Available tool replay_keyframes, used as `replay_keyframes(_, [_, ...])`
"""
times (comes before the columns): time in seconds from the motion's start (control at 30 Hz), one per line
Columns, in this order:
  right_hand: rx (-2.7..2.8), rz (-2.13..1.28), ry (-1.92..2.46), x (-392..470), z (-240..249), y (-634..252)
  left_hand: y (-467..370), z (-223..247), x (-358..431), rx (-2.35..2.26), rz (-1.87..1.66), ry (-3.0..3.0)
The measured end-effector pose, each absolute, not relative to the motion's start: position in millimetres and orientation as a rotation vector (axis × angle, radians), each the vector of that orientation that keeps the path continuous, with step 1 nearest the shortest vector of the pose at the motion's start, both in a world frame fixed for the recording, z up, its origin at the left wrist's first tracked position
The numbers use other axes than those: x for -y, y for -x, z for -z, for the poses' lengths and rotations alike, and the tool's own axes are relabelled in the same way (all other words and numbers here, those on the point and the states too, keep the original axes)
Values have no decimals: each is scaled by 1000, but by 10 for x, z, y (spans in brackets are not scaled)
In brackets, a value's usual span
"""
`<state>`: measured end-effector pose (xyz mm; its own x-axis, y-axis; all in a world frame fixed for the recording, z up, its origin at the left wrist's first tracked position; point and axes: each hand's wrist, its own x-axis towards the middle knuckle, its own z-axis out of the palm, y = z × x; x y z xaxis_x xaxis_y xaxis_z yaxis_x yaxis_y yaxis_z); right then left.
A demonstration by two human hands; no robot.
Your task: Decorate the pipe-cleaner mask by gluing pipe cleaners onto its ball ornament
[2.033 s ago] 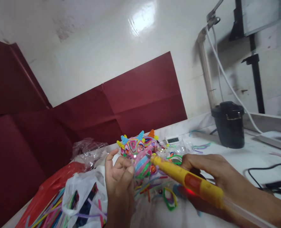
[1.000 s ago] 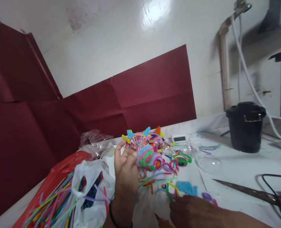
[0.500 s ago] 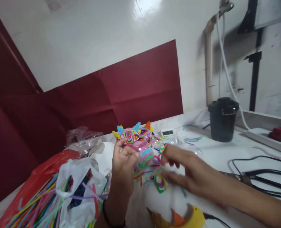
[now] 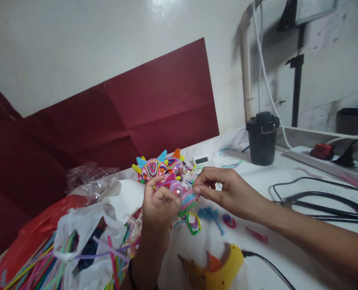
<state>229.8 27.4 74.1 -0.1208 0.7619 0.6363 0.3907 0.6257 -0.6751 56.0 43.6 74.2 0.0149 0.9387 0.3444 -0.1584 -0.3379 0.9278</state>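
Note:
A colorful fuzzy piece (image 4: 188,201) in pink, blue and green lies just beyond my hands. My left hand (image 4: 162,201) is raised beside it, thumb and fingers closed near a small clear, shiny bead (image 4: 178,192). To its right, my right hand (image 4: 217,185) has its thumb and index finger pinched together; whatever is between them is too small to name. Behind both hands sits a multicolored figure (image 4: 152,169) with blue horns. A looped green, yellow and pink piece (image 4: 193,224) rests nearer me, beside a blue fuzzy bundle (image 4: 209,214).
Pipe cleaners (image 4: 46,262) and a white plastic bag (image 4: 98,266) lie at the left on a red bag (image 4: 24,237). A yellow tool (image 4: 227,268) is in front. At the right are a black bin (image 4: 262,141), a power strip (image 4: 302,155) and black cables (image 4: 330,201).
My right hand has moved from an open, blurred reach to a pinch close to my left hand. The blue bundle is now uncovered. The view has shifted right.

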Motion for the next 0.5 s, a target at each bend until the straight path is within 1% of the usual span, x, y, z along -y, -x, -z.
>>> replay_keyframes(0.23, [1654, -658, 1014, -322, -713, -2272, -586, -756, -426, -888, -1532, -1328])
replay_keyframes(0.5, [1644, -720, 1029, -341, -668, -2276, -596, -758, -418, -895, -1522, -1331])
